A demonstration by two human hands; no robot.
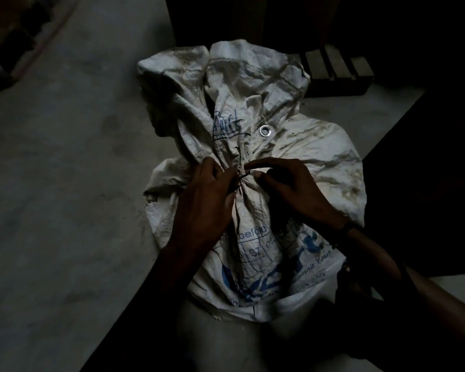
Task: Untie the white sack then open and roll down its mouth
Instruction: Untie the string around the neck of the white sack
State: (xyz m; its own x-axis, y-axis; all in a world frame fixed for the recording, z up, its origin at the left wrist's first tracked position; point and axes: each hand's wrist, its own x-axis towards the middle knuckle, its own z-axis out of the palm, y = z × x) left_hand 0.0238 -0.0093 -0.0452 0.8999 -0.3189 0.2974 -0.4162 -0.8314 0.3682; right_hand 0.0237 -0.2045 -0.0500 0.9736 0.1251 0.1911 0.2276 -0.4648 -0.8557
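The white sack (pixel 255 162) sits on the grey floor (pixel 65 183), full and lumpy, its neck gathered tight about halfway up, with the loose mouth fanned out crumpled on the far side of the neck and the blue-printed belly on the near side. A dark, thin tie (pixel 240 181) cinches the neck; it is hard to make out in the dim light, and how many turns or knots it has cannot be told. The left hand (pixel 207 200) presses against the left of the tie, fingers curled in at the knot and the thumb just below it, seemingly pinching the string, though the grasp itself is hidden in shadow. The right hand (pixel 293 186) comes in from the right of the tie, forefinger arched over the neck and thumb tip close to the knot, pinching or picking at the string rather than gripping cloth. A metal eyelet (pixel 265 130) shines just beyond the tie on the mouth fabric. Untying looks to be the step in hand, with opening and rolling not yet begun. To do it well, one hand should likely steady the neck while the other works a loose end free, easing it slack rather than yanking, since pulling could tighten it. Beyond the sack stands a dark slatted crate (pixel 336 71).
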